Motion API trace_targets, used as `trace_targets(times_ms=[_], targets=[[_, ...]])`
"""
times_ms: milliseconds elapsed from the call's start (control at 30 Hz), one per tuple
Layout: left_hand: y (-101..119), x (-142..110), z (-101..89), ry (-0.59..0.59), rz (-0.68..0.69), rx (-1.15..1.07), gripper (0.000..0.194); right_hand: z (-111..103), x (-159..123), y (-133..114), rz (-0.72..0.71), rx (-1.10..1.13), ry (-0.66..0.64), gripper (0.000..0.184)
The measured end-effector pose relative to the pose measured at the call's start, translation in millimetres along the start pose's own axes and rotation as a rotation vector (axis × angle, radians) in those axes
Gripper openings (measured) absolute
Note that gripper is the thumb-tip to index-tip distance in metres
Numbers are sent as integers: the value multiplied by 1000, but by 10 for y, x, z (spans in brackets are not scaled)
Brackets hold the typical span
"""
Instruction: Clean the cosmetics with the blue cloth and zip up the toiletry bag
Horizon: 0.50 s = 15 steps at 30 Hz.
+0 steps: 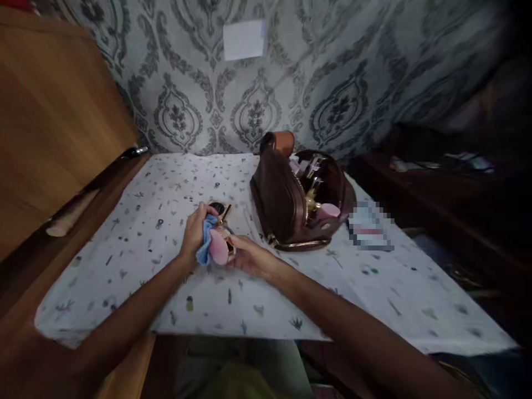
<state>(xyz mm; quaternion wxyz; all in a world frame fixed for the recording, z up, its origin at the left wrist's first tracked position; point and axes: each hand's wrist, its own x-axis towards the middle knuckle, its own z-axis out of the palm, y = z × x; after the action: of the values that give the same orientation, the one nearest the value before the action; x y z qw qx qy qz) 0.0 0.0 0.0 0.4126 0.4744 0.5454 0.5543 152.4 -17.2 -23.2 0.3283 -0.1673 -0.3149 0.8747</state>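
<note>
By the left hand (192, 231), black disc (216, 208), markings blurred.

Looked like a room in a home. Had a wall covering (255, 113) with a grey ornamental pattern and 1 white rectangle (243, 40) on it, more decorative than workaday. Included a pale tablecloth (137, 238) spread flat, printed with little plants and other motifs, plus brown wooden furniture (58, 100) at the left. Featured an open brown bag (272, 194) of small personal items (328, 211) on the cloth. Dimmed toward the right, around a dark, cluttered surface (419, 183).
</note>
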Motion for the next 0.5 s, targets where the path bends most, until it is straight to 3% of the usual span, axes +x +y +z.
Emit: trace_targets(times_ms=[200,333,400,500], targets=[[-56,-104,-17,-215,348,142,67,-54,11,-57,-72,177,165,35],[-192,-49,-51,-406,568,337,102,-83,-8,-121,-110,227,192,33],[-231,-11,-73,-401,584,402,104,-90,-19,-126,-101,181,158,37],[-215,22,-122,-380,519,437,92,-92,-20,-102,-83,93,107,42]])
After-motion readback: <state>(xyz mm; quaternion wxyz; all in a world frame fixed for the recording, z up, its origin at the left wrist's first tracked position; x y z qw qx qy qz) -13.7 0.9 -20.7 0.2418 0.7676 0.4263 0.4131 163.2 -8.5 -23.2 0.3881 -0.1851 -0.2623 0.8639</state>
